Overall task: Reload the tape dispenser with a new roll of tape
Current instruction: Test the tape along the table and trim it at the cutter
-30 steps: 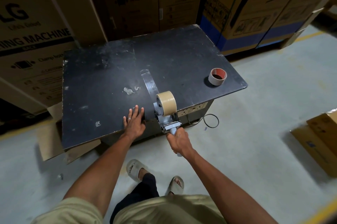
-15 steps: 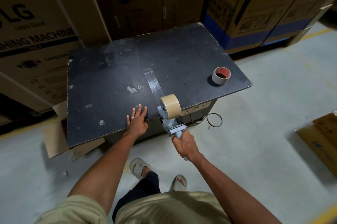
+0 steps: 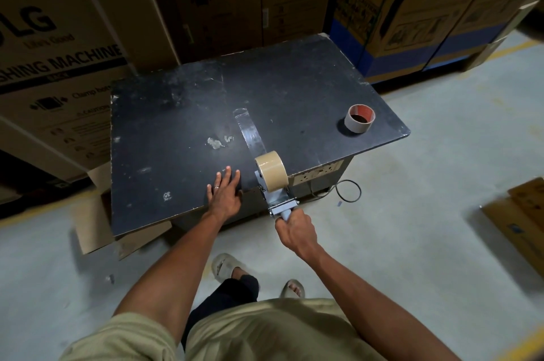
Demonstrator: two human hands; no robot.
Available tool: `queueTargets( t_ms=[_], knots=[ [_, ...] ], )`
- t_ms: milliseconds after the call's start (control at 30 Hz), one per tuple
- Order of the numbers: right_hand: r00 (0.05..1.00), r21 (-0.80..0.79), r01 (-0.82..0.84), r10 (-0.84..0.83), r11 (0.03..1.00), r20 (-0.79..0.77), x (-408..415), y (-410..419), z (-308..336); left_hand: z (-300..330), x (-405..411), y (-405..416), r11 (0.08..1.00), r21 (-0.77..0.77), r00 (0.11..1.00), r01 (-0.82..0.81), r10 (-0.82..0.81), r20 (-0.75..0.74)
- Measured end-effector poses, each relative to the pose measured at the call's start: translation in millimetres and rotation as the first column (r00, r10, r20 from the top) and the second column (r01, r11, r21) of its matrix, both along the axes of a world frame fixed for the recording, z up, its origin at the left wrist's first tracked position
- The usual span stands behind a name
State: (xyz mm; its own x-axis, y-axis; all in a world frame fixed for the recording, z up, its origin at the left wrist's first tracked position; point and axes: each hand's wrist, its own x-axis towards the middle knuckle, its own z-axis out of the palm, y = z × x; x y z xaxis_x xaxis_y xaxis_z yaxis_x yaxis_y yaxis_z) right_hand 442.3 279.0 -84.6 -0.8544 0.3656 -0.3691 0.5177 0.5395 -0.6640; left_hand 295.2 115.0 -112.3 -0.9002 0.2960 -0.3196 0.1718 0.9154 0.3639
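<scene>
Our right hand grips the tape dispenser handle; our left hand lies flat, released, on the table

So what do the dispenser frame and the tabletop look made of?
Dispenser frame: seemingly metal, pale grey with a dull sheen and thin bent plates. Tabletop: likely painted or laminated board, matte black, with scuffs and chipped pale edges showing a lighter core.

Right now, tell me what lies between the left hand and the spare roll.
In the head view, a clear tape strip and the loaded dispenser lie between left hand and spare roll.
</scene>
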Motion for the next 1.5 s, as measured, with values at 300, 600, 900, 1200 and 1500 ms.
queueTargets(
  t_ms=[300,600,900,1200,1500],
  knots=[
    [0.996,0.158,-0.084,0.08,0.984,0.029,9,-5,0,-1,0,-2,1.0,0.024,1.0,0.001,-0.001,0.012],
    [1.0,0.082,-0.018,0.016,0.996,0.022,11,-10,2,-1,1,-1,1.0,0.012,1.0,0.0,0.0,-0.002],
    [0.991,-0.129,0.126,-0.12,0.984,0.055,18,-10,-11,1,1,-2,1.0,-0.001,0.999,0.005,-0.005,0.043],
    [0.98,-0.205,0.197,-0.2,0.959,0.006,37,17,6,9,0,-3,1.0,0.005,0.998,0.013,-0.014,0.069],
    [0.931,-0.225,0.333,-0.357,0.916,-0.075,14,45,28,11,2,-4,0.998,0.054,0.999,-0.028,0.027,0.022]
  ],
)
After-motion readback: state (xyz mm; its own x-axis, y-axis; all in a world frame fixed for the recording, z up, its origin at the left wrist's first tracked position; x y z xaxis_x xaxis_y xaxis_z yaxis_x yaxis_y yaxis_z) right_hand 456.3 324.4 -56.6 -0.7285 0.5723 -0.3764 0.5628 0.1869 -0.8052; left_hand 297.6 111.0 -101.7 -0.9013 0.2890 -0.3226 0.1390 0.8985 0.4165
